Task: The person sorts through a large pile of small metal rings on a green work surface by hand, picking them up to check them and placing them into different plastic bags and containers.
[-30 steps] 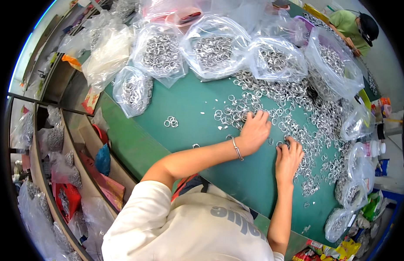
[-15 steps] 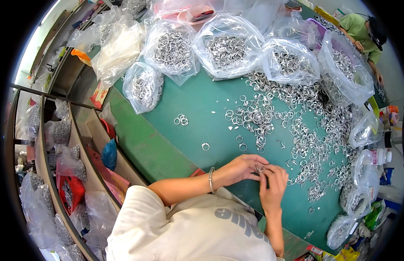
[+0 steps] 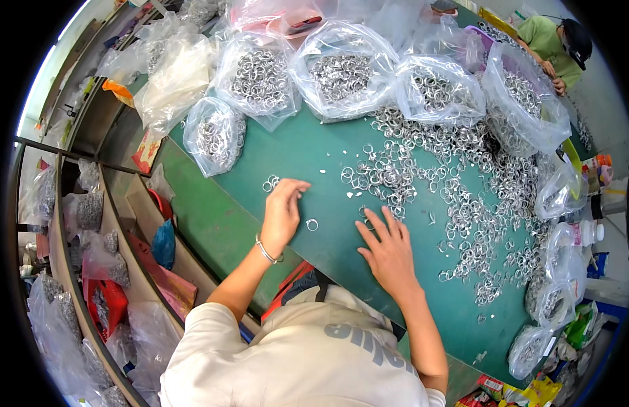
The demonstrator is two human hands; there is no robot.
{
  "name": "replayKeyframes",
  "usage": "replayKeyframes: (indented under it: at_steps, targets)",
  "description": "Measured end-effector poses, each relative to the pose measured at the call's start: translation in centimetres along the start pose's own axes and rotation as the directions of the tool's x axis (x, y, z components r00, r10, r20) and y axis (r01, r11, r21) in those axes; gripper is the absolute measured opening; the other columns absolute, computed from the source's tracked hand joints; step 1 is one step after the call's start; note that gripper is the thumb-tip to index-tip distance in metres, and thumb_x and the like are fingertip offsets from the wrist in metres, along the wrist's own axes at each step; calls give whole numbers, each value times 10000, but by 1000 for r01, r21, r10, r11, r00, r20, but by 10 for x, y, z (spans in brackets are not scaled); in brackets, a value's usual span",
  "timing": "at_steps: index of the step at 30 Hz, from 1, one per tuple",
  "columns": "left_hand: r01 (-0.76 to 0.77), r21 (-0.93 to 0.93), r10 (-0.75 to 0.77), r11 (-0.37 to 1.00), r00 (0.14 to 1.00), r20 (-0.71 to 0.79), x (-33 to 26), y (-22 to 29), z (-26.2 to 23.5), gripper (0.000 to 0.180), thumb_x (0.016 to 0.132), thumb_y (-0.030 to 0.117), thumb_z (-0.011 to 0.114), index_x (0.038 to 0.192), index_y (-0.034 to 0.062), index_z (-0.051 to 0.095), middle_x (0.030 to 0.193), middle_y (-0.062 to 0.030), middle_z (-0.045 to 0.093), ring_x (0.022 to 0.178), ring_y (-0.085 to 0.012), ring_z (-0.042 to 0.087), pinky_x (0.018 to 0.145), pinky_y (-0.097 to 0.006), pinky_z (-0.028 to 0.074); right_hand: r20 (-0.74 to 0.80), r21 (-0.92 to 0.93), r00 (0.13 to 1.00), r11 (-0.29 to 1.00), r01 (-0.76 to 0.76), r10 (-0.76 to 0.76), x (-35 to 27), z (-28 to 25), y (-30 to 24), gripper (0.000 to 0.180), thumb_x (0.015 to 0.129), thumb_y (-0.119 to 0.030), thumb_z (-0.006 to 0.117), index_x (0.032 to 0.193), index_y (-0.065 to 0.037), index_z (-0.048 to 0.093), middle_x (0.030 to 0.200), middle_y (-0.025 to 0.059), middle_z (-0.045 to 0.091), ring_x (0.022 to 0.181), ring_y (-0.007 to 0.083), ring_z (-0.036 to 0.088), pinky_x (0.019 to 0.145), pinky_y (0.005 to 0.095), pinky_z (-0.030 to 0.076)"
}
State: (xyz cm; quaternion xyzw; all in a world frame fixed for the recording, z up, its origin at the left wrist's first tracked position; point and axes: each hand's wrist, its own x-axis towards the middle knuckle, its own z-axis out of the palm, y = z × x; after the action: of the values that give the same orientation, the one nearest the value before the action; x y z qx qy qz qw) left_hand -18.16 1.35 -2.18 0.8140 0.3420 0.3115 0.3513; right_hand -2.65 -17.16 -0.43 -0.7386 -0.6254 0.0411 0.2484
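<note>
My left hand (image 3: 282, 214) reaches over the green table (image 3: 213, 224), its fingertips beside a small group of metal rings (image 3: 270, 183). The fingers are loosely bent and I see nothing held in them. My right hand (image 3: 389, 252) lies flat on the table with its fingers spread, and the fingertips touch a ring (image 3: 364, 214) at the near edge of a big loose heap of rings (image 3: 457, 197). One single ring (image 3: 312, 224) lies between the two hands.
Several clear plastic bags of rings (image 3: 341, 71) line the far and right sides of the table. More bags fill the shelves (image 3: 91, 224) on the left. Another person in a green top (image 3: 548, 41) works at the far right corner.
The hands, which were together close to my body, have parted. The left one moved out to the small ring group and the right one spread flat by the heap.
</note>
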Motion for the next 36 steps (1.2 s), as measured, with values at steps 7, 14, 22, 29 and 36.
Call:
replayKeyframes:
  at_steps: [7, 14, 22, 29, 36]
  targets:
    - [-121, 15, 119, 993, 988, 100, 17, -12, 6, 274, 819, -160, 476, 1007, -16, 614, 1107, -171, 620, 987, -338, 621, 842, -373, 505, -72, 33, 997, 999, -40, 42, 3, -1, 21, 245, 806, -131, 673, 1017, -14, 632, 1158, 124, 561, 1162, 323, 487, 998, 488, 355]
    - [-102, -47, 108, 994, 983, 149, 13, 7, 37, 320, 830, -152, 467, 1073, 2, 605, 1373, -204, 472, 1173, -340, 563, 941, -373, 484, -121, -182, 992, 983, 7, -30, 63, 17, 34, 423, 797, -174, 698, 1192, -93, 572, 1290, 111, 491, 1206, 315, 448, 957, 479, 367]
    - [-104, 327, 33, 939, 976, 216, 0, 9, 43, 511, 762, -140, 491, 1251, 5, 504, 1469, -223, 307, 1302, -377, 384, 1116, -559, 231, -80, -99, 971, 968, -231, 223, 13, 1, 77, 242, 786, -88, 682, 1021, -67, 627, 1189, 112, 528, 1150, 293, 481, 940, 443, 367]
    - [-199, 328, 154, 924, 975, 159, 9, 26, 41, 340, 800, 17, 641, 1134, 68, 602, 1260, -143, 479, 1142, -307, 477, 1012, -474, 329, -309, -219, 882, 875, -431, 357, -15, -20, 61, 213, 785, -19, 639, 995, -28, 611, 1175, 147, 514, 1174, 333, 444, 988, 468, 325]
    - [-177, 391, 33, 903, 937, 347, 31, 32, 58, 165, 785, 64, 690, 946, 79, 657, 1096, -61, 539, 1056, -261, 486, 884, -406, 355, -192, -105, 940, 946, -306, 283, -3, -17, 42, 285, 772, -68, 682, 1040, -20, 596, 1189, 140, 505, 1177, 320, 446, 1002, 490, 299]
